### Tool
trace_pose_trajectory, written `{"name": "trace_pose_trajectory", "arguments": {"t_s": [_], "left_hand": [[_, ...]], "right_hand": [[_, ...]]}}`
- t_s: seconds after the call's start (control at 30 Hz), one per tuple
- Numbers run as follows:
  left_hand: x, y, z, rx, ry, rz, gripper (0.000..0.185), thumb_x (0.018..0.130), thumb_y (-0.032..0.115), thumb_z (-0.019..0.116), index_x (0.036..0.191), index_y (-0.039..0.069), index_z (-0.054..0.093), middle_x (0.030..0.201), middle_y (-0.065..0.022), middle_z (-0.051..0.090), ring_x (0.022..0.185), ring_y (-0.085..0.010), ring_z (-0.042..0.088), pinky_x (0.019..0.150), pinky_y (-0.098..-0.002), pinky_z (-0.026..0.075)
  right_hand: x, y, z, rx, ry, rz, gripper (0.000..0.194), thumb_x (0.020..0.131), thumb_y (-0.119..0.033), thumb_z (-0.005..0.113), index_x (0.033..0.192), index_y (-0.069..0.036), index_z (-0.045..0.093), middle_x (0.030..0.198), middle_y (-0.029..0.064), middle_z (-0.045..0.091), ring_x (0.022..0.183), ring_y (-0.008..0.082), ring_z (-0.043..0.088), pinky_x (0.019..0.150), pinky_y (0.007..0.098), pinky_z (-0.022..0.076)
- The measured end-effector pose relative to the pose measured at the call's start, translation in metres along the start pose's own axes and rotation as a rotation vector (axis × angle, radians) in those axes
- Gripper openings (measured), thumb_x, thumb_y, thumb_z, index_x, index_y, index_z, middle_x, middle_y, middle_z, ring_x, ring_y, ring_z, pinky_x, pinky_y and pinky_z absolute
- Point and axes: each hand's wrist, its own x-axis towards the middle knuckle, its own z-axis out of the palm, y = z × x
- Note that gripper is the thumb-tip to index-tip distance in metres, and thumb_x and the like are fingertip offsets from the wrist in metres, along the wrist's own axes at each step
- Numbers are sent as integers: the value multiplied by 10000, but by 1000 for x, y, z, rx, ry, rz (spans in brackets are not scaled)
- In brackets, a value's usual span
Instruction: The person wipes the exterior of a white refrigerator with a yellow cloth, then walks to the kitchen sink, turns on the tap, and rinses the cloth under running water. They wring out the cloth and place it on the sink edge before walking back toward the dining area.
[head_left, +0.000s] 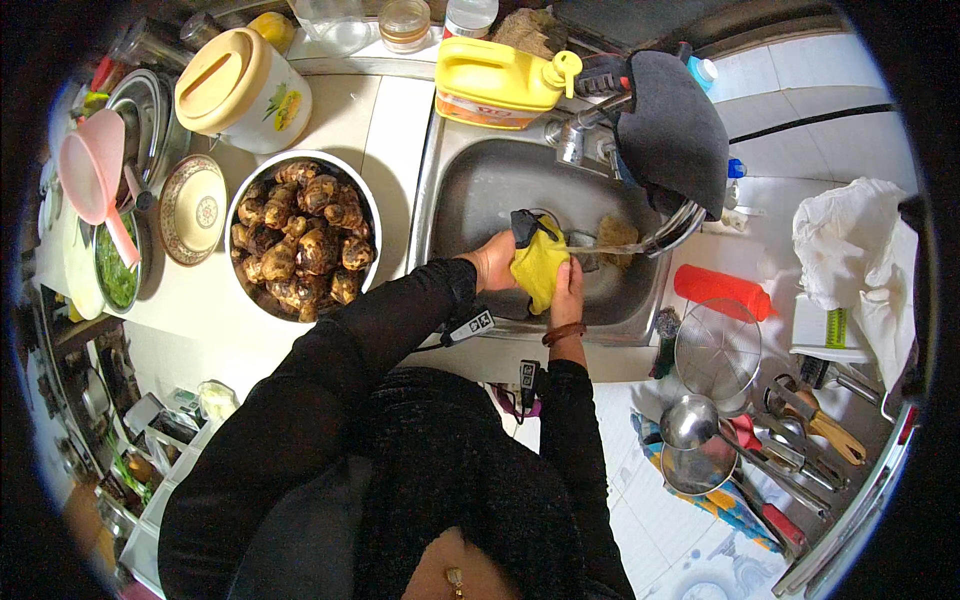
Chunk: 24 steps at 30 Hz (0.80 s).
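Over the stainless steel sink (480, 187), my left hand (496, 261) and my right hand (567, 292) grip a yellow cloth (541, 270) with a dark grey part at its top. The cloth hangs between them, my left hand at its left edge and my right hand at its lower right. A thin stream of water runs from the curved faucet spout (675, 229) towards the cloth. Behind the hands, a brown scrubbing pad (619, 238) lies in the basin. A bowl of unpeeled taro corms (300, 240) stands on the counter left of the sink.
A yellow jug (495, 82) stands behind the basin, near a dark cloth (667, 127) draped over the faucet area. A lidded container (244, 90) and a patterned plate (193, 210) are at left. Right of the sink are a red squeeze bottle (720, 291), a wire strainer (718, 352) and a ladle (690, 421).
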Motion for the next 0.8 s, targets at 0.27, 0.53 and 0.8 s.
{"name": "trace_pose_trajectory", "arguments": {"t_s": [0.27,0.53,0.8], "left_hand": [[-7,4,7,13,139,-80,389,928,311,355,1115,36,558,1129,-136,602,1036,-252,581,940,-428,415],[-24,20,-3,147,563,134,422,964,341,291,1159,26,494,1171,-158,563,1060,-272,557,941,-448,401],[-20,2,-3,332,525,53,545,921,498,392,1324,132,357,1338,-167,375,1171,-379,415,921,-576,364]], "right_hand": [[4,7,7,254,-139,128,367,905,-315,528,1102,-9,575,973,63,627,842,165,593,731,298,477],[23,5,13,49,115,98,315,929,-259,498,1123,-16,549,964,53,630,811,164,606,699,271,486],[-3,-21,43,194,21,89,320,960,-290,395,1127,-32,483,1004,89,590,826,187,574,723,330,479]]}}
